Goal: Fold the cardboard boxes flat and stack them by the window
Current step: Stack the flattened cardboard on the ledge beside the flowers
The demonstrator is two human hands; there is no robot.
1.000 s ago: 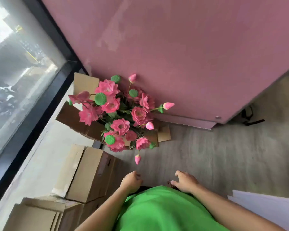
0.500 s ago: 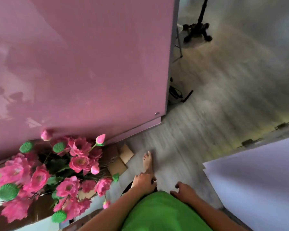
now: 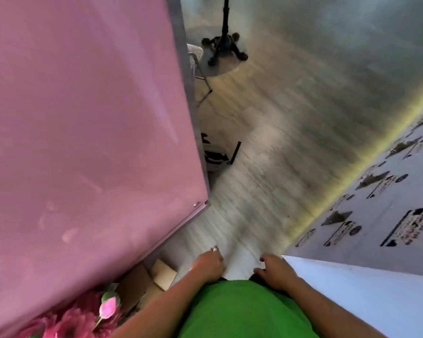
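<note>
one piece of brown cardboard point(image 3: 145, 282), with two paler flaps showing, is seen on the floor at the foot of the pink panel point(image 3: 83, 130), low and left of centre; whether it is a box or already flattened cannot be told. no cardboard is held by either hand. the left hand point(image 3: 209, 265) is held just above the green shirt point(image 3: 239, 311), its fingers loosely curled around nothing. the right hand point(image 3: 276, 270) is held likewise beside it, fingers loosely bent and empty. the two hands are kept apart. pink flowers point(image 3: 83, 318) are seen at the bottom left, one bud point(image 3: 109, 303) clearly. one black wheeled stand point(image 3: 224, 45) is seen far off on the grey floor point(image 3: 291, 142). a white printed surface point(image 3: 388, 203) is seen at the right.
</note>
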